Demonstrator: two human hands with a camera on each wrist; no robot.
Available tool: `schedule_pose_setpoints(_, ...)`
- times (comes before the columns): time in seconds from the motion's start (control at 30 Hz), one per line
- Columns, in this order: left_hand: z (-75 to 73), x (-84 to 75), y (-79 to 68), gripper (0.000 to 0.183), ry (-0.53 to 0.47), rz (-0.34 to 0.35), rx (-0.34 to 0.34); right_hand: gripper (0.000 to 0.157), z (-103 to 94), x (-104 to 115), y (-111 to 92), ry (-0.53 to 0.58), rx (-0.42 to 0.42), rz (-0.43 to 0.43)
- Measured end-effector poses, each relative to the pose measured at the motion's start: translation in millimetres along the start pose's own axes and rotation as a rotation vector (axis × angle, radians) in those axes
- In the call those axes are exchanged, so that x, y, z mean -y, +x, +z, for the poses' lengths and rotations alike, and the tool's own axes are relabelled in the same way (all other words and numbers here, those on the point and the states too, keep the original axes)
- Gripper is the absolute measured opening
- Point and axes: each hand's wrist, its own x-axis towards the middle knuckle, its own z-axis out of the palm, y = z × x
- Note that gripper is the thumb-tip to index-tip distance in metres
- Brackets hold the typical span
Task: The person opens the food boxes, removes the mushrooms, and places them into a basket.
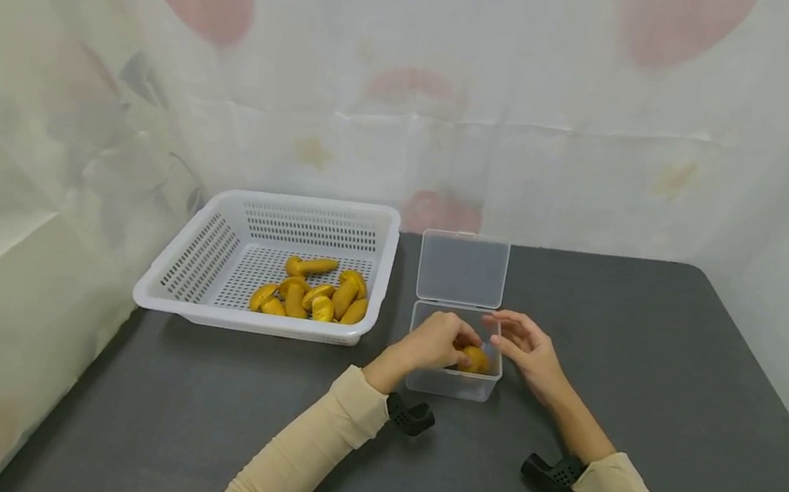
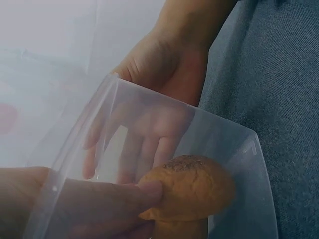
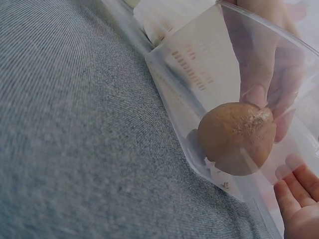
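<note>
A small clear plastic box [image 1: 451,384] stands with its lid [image 1: 463,269] raised at the back. Inside it, my left hand [image 1: 436,340] pinches a yellow-brown mushroom [image 2: 193,186] near its cap, the stem pointing down in the left wrist view. The rounded cap [image 3: 237,139] shows through the box wall in the right wrist view. At the box's right side is my right hand [image 1: 530,358], its fingers loosely extended and fingertips right at the wall and rim. That hand [image 3: 301,204] holds nothing.
Left of the box stands a white perforated basket [image 1: 204,309] with several yellow mushrooms [image 1: 346,294] in it. Both are on a dark grey table [image 1: 624,337]. A patterned white curtain [image 1: 563,177] hangs close behind the table, and another covering [image 1: 4,225] runs along its left side.
</note>
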Motion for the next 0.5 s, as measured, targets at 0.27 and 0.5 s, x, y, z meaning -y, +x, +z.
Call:
schedule_pose_setpoints(0.27,-3.5,-2.9,-0.9,0.027,-0.007,0.008,-0.042,0.035,-2.7,-1.4,1.2,0.018,0.008,-0.013)
schedule_pose_setpoints(0.5,-6.3,-1.4,-4.7,0.028,-0.047,0.019,-0.079,0.036,-2.1,-2.3,1.4,0.027,0.015,-0.018)
